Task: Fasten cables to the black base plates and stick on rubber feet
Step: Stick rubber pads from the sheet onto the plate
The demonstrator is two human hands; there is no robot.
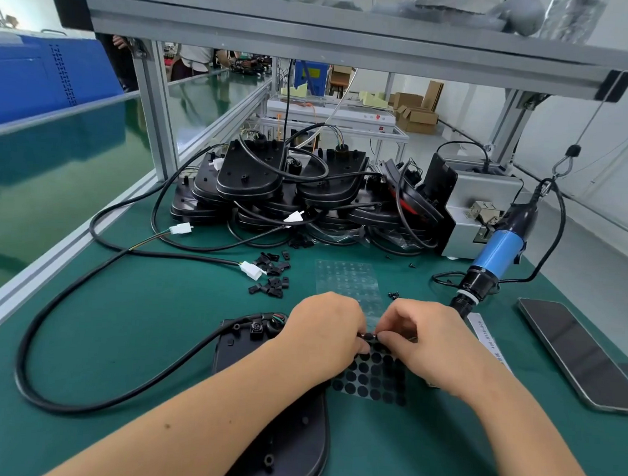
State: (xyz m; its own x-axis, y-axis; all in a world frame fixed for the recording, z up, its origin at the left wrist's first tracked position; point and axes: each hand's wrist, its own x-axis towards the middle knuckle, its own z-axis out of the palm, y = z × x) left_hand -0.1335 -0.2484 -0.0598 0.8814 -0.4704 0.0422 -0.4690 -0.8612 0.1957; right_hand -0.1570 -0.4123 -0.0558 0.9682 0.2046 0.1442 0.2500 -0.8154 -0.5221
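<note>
Green table (142,337) mid-frame, factory floor behind; both hands, left (327,322) and right (415,332), pinch a foot (368,336) over its sheet (373,377).

Left forearm: bare, entered from lower left, ran diagonally up toward centre. Left hand (326,326): back up, knuckles raised, fingers curled down and inward, tips meeting those of the other hand. Right forearm: bare, entered from lower right, angled up and leftward. Right hand (422,338): back up, fingers (385,338) bent, thumb and forefinger pinched together at a small dark piece between the two hands. Hands nearly touched at fingertips; wrists well apart.
</note>
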